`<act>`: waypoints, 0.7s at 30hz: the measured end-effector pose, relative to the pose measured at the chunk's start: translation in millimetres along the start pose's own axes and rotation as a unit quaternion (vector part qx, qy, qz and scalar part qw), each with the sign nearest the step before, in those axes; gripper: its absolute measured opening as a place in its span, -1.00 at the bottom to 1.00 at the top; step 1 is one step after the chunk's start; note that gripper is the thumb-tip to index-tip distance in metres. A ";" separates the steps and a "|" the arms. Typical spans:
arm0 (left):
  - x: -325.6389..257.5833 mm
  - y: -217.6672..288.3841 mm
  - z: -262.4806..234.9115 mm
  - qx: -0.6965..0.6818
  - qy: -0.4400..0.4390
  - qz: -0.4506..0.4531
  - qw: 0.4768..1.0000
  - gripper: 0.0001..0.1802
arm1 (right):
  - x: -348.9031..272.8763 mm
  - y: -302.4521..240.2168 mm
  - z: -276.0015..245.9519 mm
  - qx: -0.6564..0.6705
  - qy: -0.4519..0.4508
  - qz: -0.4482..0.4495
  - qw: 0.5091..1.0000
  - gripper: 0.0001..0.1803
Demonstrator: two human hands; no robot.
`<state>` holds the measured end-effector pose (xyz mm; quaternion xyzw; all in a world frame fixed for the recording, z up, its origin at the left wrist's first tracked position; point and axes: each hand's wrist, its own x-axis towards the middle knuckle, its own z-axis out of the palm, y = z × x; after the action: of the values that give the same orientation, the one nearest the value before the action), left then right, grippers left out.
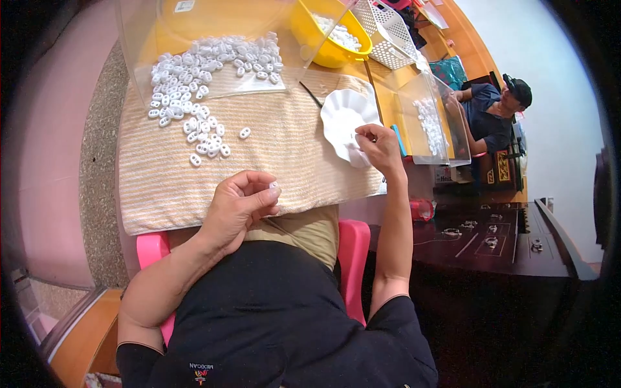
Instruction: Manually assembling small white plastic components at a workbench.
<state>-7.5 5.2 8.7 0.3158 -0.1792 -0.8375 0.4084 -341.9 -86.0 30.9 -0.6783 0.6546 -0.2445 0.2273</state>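
My left hand [240, 205] is closed in front of my lap, with a small white piece [273, 185] pinched between thumb and fingertips. My right hand [383, 150] is over the near right part of a white dish [344, 111] with a wavy rim. Its fingers are pinched together; what they hold, if anything, is too small to make out. To the far left, many small white oval plastic pieces [210, 61], each with two holes, spill out of a clear box onto a striped towel [278, 139]. One loose oval piece [244, 132] lies apart from the heap.
A yellow basin [336, 57] of white pieces stands at the back beside a white perforated basket [387, 35]. On the right are another clear box [457, 139] holding white pieces and a blue stick-like thing [398, 140]. Beyond it sits another person [488, 113].
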 end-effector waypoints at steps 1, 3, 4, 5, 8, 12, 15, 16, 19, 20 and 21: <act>0.0 0.0 -0.1 0.000 0.001 0.000 1.000 -0.80 | -2.7 -4.9 0.7 0.001 -0.001 0.000 1.000 -0.83; -0.5 0.2 0.1 0.002 0.003 0.002 1.000 -0.82 | -12.1 -18.9 4.0 0.089 -0.001 0.020 0.996 -0.84; -0.1 -0.2 0.2 0.002 0.005 0.002 1.000 -0.82 | -16.8 -22.5 8.1 0.091 -0.002 0.021 0.996 -0.84; 1.2 -0.8 0.5 0.000 0.005 0.004 1.000 -0.82 | -21.6 -25.4 12.8 0.137 -0.006 0.014 0.990 -0.83; 1.4 -1.0 0.0 -0.005 0.017 0.007 1.000 -0.83 | -37.7 -49.2 33.4 0.249 -0.056 0.011 0.967 -0.85; 2.7 -2.5 -1.5 -0.008 0.026 0.010 1.000 -0.83 | -57.3 -85.5 64.7 0.285 -0.125 -0.039 0.950 -0.89; 4.0 -3.6 -3.2 -0.012 0.018 0.013 1.000 -0.81 | -65.9 -102.7 78.0 0.331 -0.169 -0.025 0.928 -0.91; 4.4 -4.0 -4.4 -0.016 0.008 0.017 1.000 -0.81 | -66.5 -101.0 82.9 0.342 -0.183 -0.034 0.921 -0.91; 6.0 -5.8 -10.0 -0.013 -0.006 0.018 1.000 -0.78 | -66.6 -100.6 91.6 0.351 -0.184 -0.054 0.916 -0.88; 5.9 -5.2 -10.3 -0.014 -0.004 0.018 1.000 -0.78 | -66.7 -100.8 93.2 0.352 -0.186 -0.054 0.916 -0.88; 5.3 -4.3 -9.7 -0.012 -0.004 0.019 1.000 -0.78 | -67.3 -101.4 94.4 0.359 -0.186 -0.047 0.913 -0.89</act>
<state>-5.9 3.2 -2.8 0.3036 -0.1771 -0.8329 0.4275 -205.3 -15.9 19.0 -0.6140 0.4362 -0.3428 0.5614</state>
